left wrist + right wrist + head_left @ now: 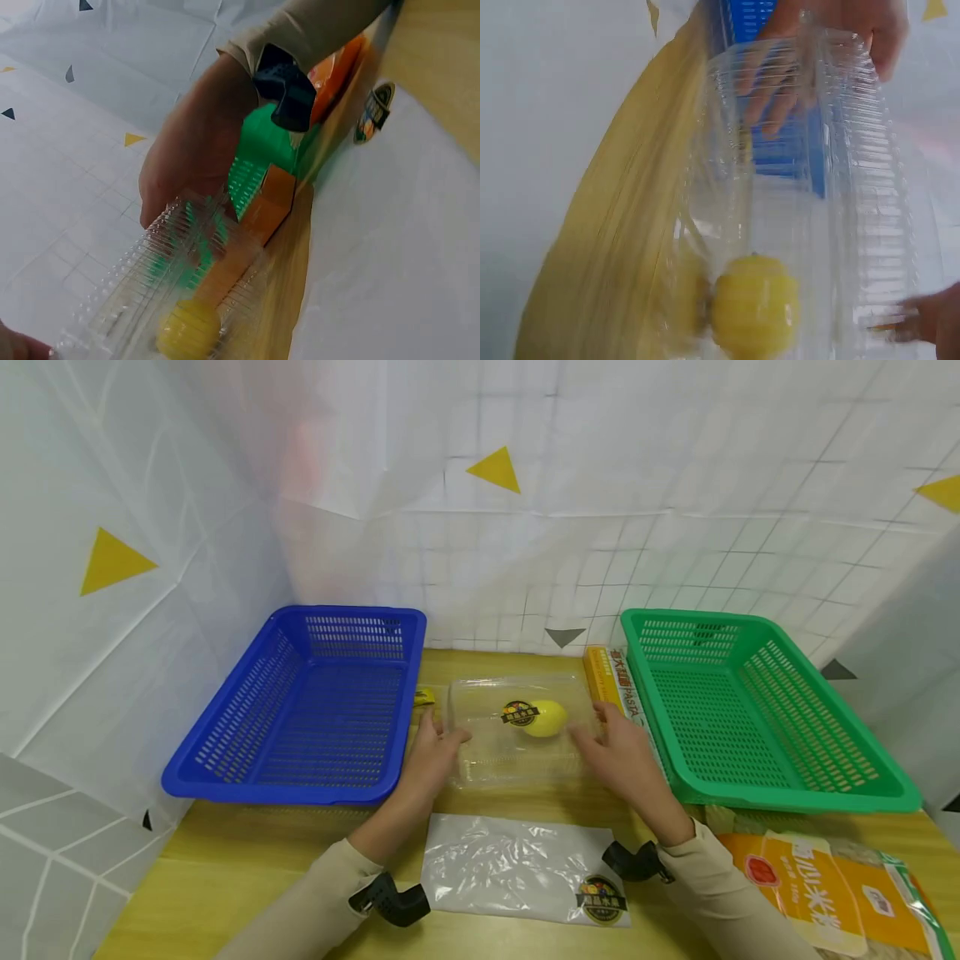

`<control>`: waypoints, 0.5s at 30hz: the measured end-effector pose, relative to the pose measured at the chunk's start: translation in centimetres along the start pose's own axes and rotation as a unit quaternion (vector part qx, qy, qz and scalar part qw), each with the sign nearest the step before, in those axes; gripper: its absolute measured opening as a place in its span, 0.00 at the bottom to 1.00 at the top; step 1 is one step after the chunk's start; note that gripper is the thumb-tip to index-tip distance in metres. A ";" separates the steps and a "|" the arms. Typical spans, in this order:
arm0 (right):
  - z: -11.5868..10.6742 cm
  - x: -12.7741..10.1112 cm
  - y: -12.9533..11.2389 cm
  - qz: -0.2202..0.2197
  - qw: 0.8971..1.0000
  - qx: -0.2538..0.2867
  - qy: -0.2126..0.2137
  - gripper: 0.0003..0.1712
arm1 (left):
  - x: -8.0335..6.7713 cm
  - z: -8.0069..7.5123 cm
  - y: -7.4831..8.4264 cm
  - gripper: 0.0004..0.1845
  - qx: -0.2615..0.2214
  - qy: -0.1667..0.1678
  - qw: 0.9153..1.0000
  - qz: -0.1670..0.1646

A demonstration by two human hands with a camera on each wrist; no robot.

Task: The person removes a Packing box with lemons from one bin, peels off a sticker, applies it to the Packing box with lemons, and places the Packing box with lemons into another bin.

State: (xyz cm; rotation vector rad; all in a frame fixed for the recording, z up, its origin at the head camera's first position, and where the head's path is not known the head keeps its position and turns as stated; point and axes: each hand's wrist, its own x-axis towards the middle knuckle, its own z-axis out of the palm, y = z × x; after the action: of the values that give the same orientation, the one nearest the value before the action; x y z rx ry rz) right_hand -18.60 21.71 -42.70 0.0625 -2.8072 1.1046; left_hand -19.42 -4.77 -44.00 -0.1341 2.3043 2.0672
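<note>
A clear plastic clamshell box (487, 764) is between both hands, its lid shut, with a round black label on top. Inside it lies a yellow lemon (551, 720), also visible through the plastic in the right wrist view. My left hand (431, 760) grips the box's left end, thumb over the rim. Fingers of that hand (761, 105) show through the plastic in the right wrist view, beneath the box. At the right end, my right hand (626, 756) holds the box with its thumb near the lid; some of its fingers are hidden.
A blue basket (408, 710) stands left, a green basket (678, 777) right. Pasta boxes (611, 681) lean beside the green one. A white plastic bag (510, 868) lies in front, an orange food packet (825, 893) at front right. Something small and yellow (423, 696) lies behind my left hand.
</note>
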 end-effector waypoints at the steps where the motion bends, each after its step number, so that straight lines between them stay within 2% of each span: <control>1: 0.0 0.0 0.1 0.003 1.000 0.010 -0.005 0.38 | 0.0 0.0 -0.1 0.32 -0.011 0.002 1.000 -0.001; 4: -0.2 0.0 0.2 0.004 0.999 0.039 0.010 0.33 | -0.3 -0.2 -0.3 0.15 -0.039 0.018 0.999 0.012; 9: -1.4 -0.2 -0.5 -0.048 0.993 0.069 0.084 0.24 | -0.8 -0.6 0.2 0.13 -0.127 0.038 0.990 0.044; 12: -2.6 -0.3 -1.1 -0.076 0.988 0.063 0.118 0.22 | -1.1 -0.7 0.9 0.10 -0.169 0.025 0.984 0.046; 15: -3.9 -0.6 -1.4 -0.083 0.987 0.070 0.121 0.22 | -1.4 -0.8 1.8 0.10 -0.182 0.007 0.982 0.058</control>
State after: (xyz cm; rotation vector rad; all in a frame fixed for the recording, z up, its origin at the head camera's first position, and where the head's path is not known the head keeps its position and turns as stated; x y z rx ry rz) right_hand -17.45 23.39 -38.99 0.1604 -2.4598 1.1809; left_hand -18.15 -5.32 -42.06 -0.0268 1.9566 2.5352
